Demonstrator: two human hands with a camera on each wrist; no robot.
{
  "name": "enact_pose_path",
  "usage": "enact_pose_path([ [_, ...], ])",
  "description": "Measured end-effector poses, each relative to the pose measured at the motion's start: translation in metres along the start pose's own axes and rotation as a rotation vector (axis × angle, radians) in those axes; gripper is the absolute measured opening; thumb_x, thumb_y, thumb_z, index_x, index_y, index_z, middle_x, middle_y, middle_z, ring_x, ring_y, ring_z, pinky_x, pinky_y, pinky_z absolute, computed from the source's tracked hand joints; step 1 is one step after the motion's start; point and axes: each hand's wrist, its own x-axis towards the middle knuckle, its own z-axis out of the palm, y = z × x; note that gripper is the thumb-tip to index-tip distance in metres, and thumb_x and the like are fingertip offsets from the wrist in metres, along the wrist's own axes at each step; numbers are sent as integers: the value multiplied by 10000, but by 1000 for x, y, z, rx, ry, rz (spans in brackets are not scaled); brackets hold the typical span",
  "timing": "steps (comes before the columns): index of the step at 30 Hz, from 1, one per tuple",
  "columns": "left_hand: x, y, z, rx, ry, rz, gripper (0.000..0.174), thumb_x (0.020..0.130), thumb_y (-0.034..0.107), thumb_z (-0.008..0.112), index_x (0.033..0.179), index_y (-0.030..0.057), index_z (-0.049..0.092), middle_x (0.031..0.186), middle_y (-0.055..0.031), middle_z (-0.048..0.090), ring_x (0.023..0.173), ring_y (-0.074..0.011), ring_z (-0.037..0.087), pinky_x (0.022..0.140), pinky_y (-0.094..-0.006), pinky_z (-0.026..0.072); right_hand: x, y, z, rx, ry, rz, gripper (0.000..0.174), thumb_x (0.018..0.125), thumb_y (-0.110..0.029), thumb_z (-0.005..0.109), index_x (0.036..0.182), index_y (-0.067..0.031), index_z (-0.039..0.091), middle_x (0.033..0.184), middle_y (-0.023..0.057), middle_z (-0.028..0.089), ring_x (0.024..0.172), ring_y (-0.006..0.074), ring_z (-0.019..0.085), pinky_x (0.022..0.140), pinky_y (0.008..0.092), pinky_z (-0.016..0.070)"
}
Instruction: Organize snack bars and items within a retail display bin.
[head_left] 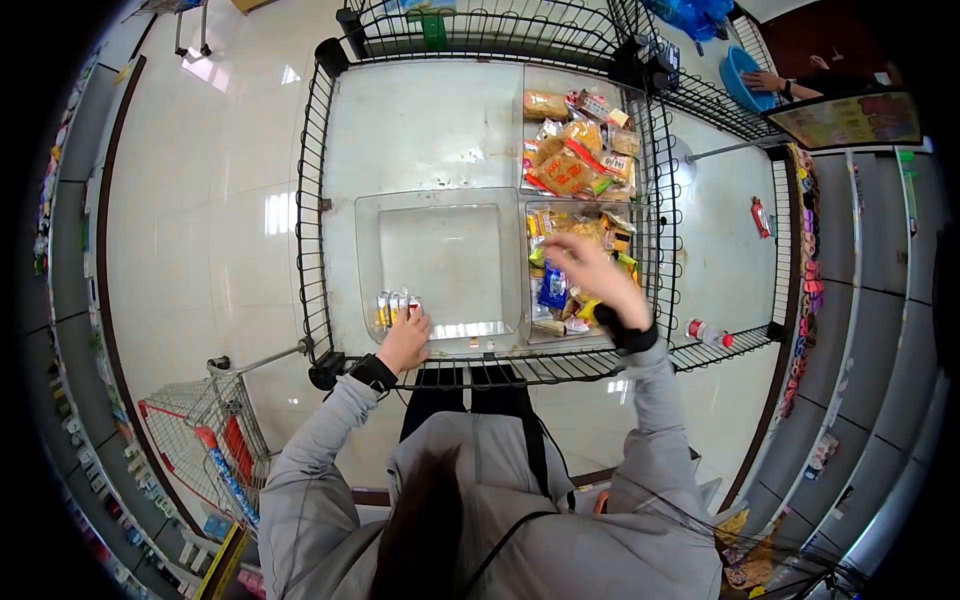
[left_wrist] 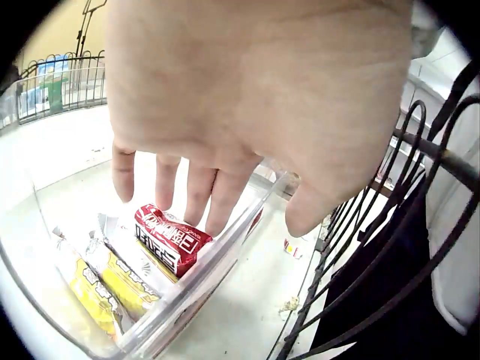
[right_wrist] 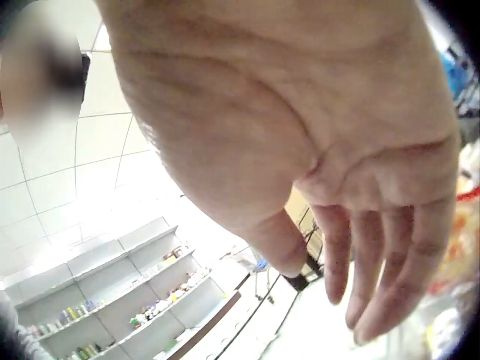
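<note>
My left hand (head_left: 405,340) reaches over the front wall of a clear plastic bin (head_left: 510,260), its fingertips at a red-wrapped snack (left_wrist: 174,240). The thumb hangs outside that wall, apart from the fingers. Beside the red snack, yellow-and-white snack packets (left_wrist: 124,281) lie side by side in the bin's front left corner. My right hand (head_left: 590,275), blurred in the head view, is above a second clear bin full of mixed packaged snacks. Its fingers are loosely bent, with nothing between them. Below it shows a blue packet (head_left: 552,287).
Behind the second bin stands another clear bin with larger packets (head_left: 570,165). A black wire rail (head_left: 480,377) borders the white table. To the right are a bottle (head_left: 708,333) and a red packet (head_left: 761,217). Another person's hand touches a blue basin (head_left: 740,78).
</note>
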Motion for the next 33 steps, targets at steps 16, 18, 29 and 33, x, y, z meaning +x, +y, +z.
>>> enact_pose_path([
  [16,5,25,-13,-52,78,-171,536,706,343,633,1094,-16,541,1174,-133,494,1177,-303,375,986,-473,290,23,102,48,-298,-498,-68,190,783,-101,502,874,25,612,847,218,608,778,362,592,708,426,473],
  [18,8,23,-2,-35,110,-180,526,702,338,636,1082,-15,545,1168,-134,495,1177,-301,374,989,-468,287,-2,137,75,-419,-435,99,175,769,-87,504,854,23,610,820,214,609,792,379,584,703,432,474],
  [29,6,21,0,85,7,-179,536,702,320,640,1124,11,522,1203,-126,476,1184,-294,384,972,-478,308,-25,134,124,-698,156,327,416,668,-446,695,713,-37,628,690,145,627,638,292,634,572,413,498],
  [33,-8,17,1,65,54,-157,575,701,286,640,1182,11,488,1236,-119,454,1188,-296,383,969,-475,318,-38,117,108,-607,226,502,431,678,-425,675,790,-13,610,747,169,637,675,316,639,592,416,507],
])
